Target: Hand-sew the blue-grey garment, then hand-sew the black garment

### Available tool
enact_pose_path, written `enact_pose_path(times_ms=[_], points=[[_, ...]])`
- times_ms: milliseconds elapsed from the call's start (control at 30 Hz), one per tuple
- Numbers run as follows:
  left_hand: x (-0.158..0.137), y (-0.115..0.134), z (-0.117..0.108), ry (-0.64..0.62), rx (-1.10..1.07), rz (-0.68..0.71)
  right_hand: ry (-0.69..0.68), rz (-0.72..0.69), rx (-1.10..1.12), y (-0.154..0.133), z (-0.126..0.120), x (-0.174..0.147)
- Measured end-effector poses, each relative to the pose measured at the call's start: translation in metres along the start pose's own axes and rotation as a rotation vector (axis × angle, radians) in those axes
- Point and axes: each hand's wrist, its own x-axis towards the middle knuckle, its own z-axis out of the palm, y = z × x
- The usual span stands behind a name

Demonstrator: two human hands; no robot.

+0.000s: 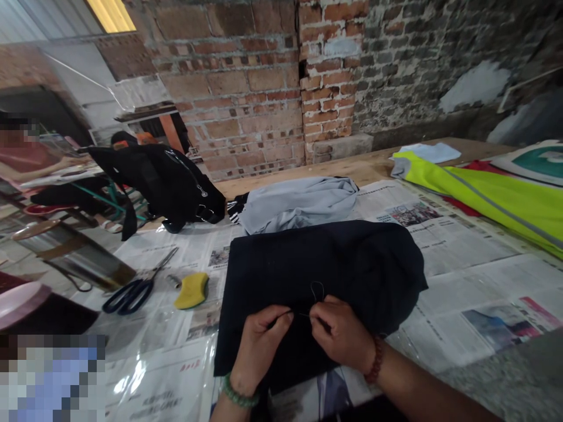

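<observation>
A folded dark navy cloth (316, 258) lies on the newspaper-covered table in front of me. Over its near part, my left hand (264, 340) is closed in a pinch, thumb against forefinger; what it holds is too small to make out. Close by, my right hand (341, 331) pinches a thin pale thread (317, 287), which rises in a small loop above the fingers. A fine light line shows in the narrow gap between the two hands; whether it is thread or a needle I cannot tell.
To the left are scissors (132, 293), a yellow sponge (192, 291), a metal flask (83, 255) and a black bag (162, 181). Behind the cloth lies a grey garment (299, 202). A neon-yellow garment (492, 196) and an iron (534, 161) are right. Another person (35, 158) sits far left.
</observation>
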Motion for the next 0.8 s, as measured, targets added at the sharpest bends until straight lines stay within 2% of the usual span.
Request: enact_pose_path(times_ms=[200, 300, 400, 500, 633, 733, 800], points=[[-0.002, 0.003, 0.007, -0.080, 0.188, 0.342, -0.016, -0.063, -0.039, 0.003, 0.003, -0.002], [-0.002, 0.003, 0.010, -0.077, 0.281, 0.453, 0.005, -0.029, 0.006, 0.004, 0.004, -0.002], [-0.001, -0.001, 0.013, -0.029, 0.291, 0.455, 0.046, 0.068, 0.082, 0.004, 0.005, -0.002], [0.000, -0.006, 0.016, -0.002, 0.290, 0.408, 0.088, 0.088, 0.105, 0.004, 0.008, -0.002], [0.000, -0.006, 0.018, -0.049, 0.267, 0.419, 0.106, 0.017, 0.024, 0.003, 0.010, -0.005], [-0.003, -0.003, 0.016, -0.004, 0.224, 0.478, 0.084, -0.061, -0.008, -0.001, 0.001, -0.008], [-0.005, -0.001, 0.015, 0.045, 0.203, 0.503, 0.135, -0.117, -0.018, -0.004, -0.012, -0.008]])
